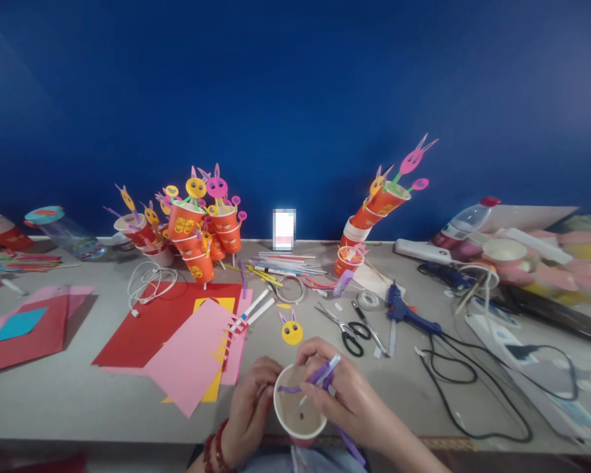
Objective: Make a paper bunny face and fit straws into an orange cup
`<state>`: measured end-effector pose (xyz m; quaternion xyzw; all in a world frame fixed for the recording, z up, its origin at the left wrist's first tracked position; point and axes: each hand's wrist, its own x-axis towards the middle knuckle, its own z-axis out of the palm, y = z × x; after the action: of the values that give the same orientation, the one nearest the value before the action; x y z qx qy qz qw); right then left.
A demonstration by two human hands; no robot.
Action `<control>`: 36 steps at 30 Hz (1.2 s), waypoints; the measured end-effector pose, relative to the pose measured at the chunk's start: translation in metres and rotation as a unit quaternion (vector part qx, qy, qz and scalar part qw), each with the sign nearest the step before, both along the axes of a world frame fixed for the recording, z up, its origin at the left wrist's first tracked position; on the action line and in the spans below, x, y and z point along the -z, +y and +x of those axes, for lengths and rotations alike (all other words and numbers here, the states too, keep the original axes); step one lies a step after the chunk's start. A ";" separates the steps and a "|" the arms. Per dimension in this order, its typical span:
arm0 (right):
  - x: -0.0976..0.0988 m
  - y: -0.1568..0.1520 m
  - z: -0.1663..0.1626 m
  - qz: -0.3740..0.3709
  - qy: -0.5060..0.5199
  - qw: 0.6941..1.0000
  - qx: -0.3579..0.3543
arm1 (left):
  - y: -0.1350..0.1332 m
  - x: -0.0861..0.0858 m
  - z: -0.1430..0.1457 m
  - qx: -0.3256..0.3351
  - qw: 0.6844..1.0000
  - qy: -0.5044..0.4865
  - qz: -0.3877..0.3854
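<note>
A paper cup (286,430) with a white rim stands at the table's front edge, its mouth turned up toward me. My left hand (256,404) is closed on the cup's left side, a red bead bracelet at its wrist. Over the right rim, my right hand (339,387) pinches a purple pipe cleaner (290,389) and a thin white stick (333,361). One purple end reaches into the cup, and another purple length (350,447) hangs below the hand. A small dark hole or spot shows inside the cup. Just beyond lies a yellow rabbit face (291,332) cut from paper.
Scissors (347,328), a utility knife (372,328) and a blue glue gun (408,312) with a looped cord lie to the right. Pink paper (192,355) and red sheets (138,328) spread leftward. Stacked orange cups (194,246) with paper faces stand behind. A power strip (536,387) lies far right.
</note>
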<state>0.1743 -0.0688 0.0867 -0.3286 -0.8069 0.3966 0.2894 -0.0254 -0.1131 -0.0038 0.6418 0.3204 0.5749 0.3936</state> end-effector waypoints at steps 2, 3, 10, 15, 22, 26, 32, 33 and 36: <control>0.006 -0.004 0.004 -0.013 -0.008 1.000 -0.016 | -0.005 0.005 -0.008 0.038 0.998 0.035 -0.019; 0.009 -0.005 0.005 -0.016 -0.007 1.000 -0.026 | -0.007 0.006 -0.012 0.057 0.996 0.053 -0.031; 0.019 -0.009 0.010 -0.022 -0.008 0.995 -0.098 | -0.014 -0.008 -0.031 0.180 0.969 0.160 -0.060; 0.025 -0.009 0.012 -0.028 -0.046 0.991 -0.125 | -0.009 -0.020 -0.036 0.232 0.952 0.188 -0.071; 0.024 0.000 0.017 -0.049 -0.109 0.976 -0.182 | -0.005 -0.027 -0.035 0.261 0.936 0.223 -0.084; 0.023 0.002 0.017 -0.066 -0.097 0.972 -0.203 | -0.001 -0.028 -0.033 0.263 0.936 0.223 -0.077; 0.025 0.002 0.018 -0.066 -0.077 0.973 -0.209 | 0.003 -0.025 -0.033 0.287 0.930 0.221 -0.069; 0.025 0.002 0.018 -0.068 -0.082 0.972 -0.208 | 0.003 -0.024 -0.034 0.289 0.928 0.224 -0.065; 0.027 0.002 0.018 -0.076 -0.092 0.972 -0.202 | 0.004 -0.025 -0.035 0.296 0.926 0.227 -0.055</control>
<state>0.1926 -0.0666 0.0602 -0.2154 -0.8471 0.4750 0.1018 -0.0605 -0.1088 0.0208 0.7978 0.2280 0.2533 0.4974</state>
